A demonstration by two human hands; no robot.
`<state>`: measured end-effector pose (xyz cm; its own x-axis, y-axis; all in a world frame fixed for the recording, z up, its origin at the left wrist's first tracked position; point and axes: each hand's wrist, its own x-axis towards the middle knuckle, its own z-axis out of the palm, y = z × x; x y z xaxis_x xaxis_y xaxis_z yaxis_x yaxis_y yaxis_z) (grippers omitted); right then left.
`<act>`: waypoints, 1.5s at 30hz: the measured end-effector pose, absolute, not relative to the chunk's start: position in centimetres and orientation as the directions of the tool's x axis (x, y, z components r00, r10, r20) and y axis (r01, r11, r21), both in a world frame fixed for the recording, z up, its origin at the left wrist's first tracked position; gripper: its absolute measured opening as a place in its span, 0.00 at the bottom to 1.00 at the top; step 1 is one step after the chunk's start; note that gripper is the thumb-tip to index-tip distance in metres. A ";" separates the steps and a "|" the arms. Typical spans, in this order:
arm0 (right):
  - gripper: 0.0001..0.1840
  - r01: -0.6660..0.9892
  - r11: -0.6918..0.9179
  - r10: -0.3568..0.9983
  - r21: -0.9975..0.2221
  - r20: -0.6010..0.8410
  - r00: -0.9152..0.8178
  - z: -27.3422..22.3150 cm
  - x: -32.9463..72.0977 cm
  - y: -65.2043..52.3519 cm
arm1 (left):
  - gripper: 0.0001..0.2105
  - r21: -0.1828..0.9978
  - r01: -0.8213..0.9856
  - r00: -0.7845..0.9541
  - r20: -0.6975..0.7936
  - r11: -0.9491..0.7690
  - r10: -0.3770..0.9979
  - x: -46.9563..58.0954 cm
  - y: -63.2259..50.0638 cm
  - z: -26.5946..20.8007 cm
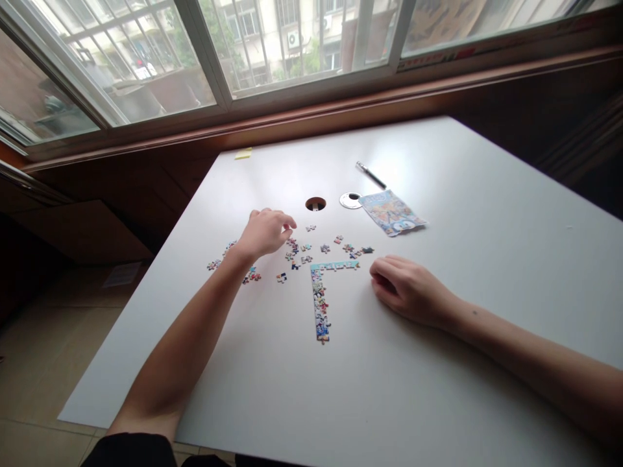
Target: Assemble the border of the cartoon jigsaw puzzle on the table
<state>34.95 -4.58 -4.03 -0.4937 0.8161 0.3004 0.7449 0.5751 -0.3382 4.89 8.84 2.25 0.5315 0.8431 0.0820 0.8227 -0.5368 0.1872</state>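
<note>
My left hand hovers over the loose jigsaw puzzle pieces, its fingers apart and slightly bent, with nothing visible in them. Some pieces lie partly hidden beneath that hand and forearm. To the right of it, joined pieces form an L-shaped puzzle corner, with a light blue top strip and a colourful left side. My right hand rests on the table just right of the strip's end, fingers curled into a loose fist. Whether anything is inside that fist is hidden. More single pieces lie above the strip.
Behind the pieces, the white table has a round cable hole and its loose cover. A printed picture packet overlaps the cover's edge. A black pen lies beyond it. A yellow sticky note is near the window.
</note>
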 end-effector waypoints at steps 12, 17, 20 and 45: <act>0.07 0.747 0.566 0.822 -0.348 0.300 -0.483 -3.9 34.8 -4.7 | 0.11 0.343 0.663 0.663 0.145 -0.665 0.735 5.3 10.5 0.7; 0.07 0.741 0.567 0.822 -0.359 0.307 -0.480 -3.8 34.7 -4.7 | 0.11 0.344 0.637 0.695 0.131 -0.690 0.707 5.5 10.3 1.0; 0.07 0.732 0.572 0.819 -0.370 0.310 -0.483 -3.7 34.7 -4.7 | 0.11 0.356 0.625 0.705 0.123 -0.694 0.698 5.5 10.2 1.0; 0.06 0.733 0.576 0.815 -0.361 0.319 -0.484 -3.6 34.6 -4.7 | 0.09 0.076 0.466 0.819 0.341 -0.882 0.462 13.4 5.4 -2.4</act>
<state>34.57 -4.67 -3.61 -0.4840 0.8150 0.3187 0.7331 0.5765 -0.3609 13.36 5.40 -2.35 0.8188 0.4621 0.3407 0.4660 -0.8815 0.0758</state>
